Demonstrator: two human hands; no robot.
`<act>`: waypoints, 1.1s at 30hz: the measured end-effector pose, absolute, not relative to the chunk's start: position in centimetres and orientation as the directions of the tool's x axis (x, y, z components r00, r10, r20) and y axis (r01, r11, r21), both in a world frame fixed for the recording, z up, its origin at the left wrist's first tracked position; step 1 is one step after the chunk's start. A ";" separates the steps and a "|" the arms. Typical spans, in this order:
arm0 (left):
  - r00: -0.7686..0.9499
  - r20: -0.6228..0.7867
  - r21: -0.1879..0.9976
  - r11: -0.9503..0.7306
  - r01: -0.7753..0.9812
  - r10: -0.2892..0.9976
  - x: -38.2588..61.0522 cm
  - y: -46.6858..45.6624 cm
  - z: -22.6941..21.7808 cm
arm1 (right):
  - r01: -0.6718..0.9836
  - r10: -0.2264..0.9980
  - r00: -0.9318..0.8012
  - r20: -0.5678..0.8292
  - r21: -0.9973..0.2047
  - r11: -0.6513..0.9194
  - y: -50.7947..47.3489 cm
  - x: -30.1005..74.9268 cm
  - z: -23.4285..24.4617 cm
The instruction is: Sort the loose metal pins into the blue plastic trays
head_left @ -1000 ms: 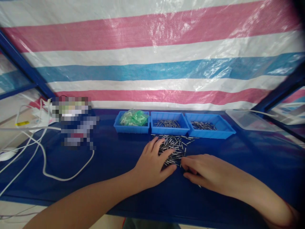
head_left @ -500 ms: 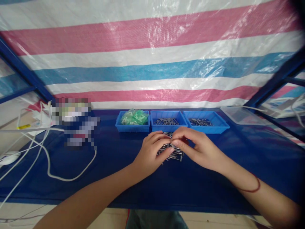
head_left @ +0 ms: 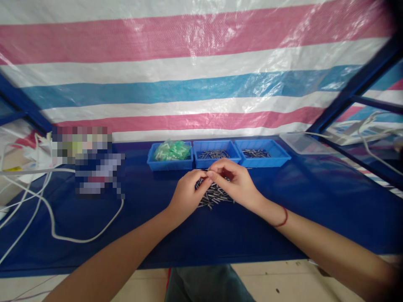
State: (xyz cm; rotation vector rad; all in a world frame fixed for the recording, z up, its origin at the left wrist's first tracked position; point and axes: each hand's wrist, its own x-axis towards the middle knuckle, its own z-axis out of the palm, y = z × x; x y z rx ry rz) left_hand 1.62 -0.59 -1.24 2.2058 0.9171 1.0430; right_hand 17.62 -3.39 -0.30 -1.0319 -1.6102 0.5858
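Pins [head_left: 215, 196] lie in a loose pile directly under and just nearer than the grip, on the blue table [head_left: 135, 222]. The left hand [head_left: 184, 191] and right hand [head_left: 242, 184] meet above them, thumbs and forefingers drawn together at the tips; I cannot tell whether a pin is pinched there. Just beyond the grip, three trays stand in a row: the left tray [head_left: 171, 165] holds a bag [head_left: 174, 151] of green and white pieces, the middle tray [head_left: 200, 163] and right tray [head_left: 267, 162] more pins. The table's front edge runs well nearer than the grip, leaving room to draw back; tabletop also stretches rightward. Far left of the grip, a cable [head_left: 77, 240] loops.
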 end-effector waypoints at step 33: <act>0.511 0.523 0.584 -0.724 0.367 0.682 1.5 -0.5 -1.3 | 0.838 0.717 0.005 0.697 -0.394 0.377 -2.1 23.0 1.1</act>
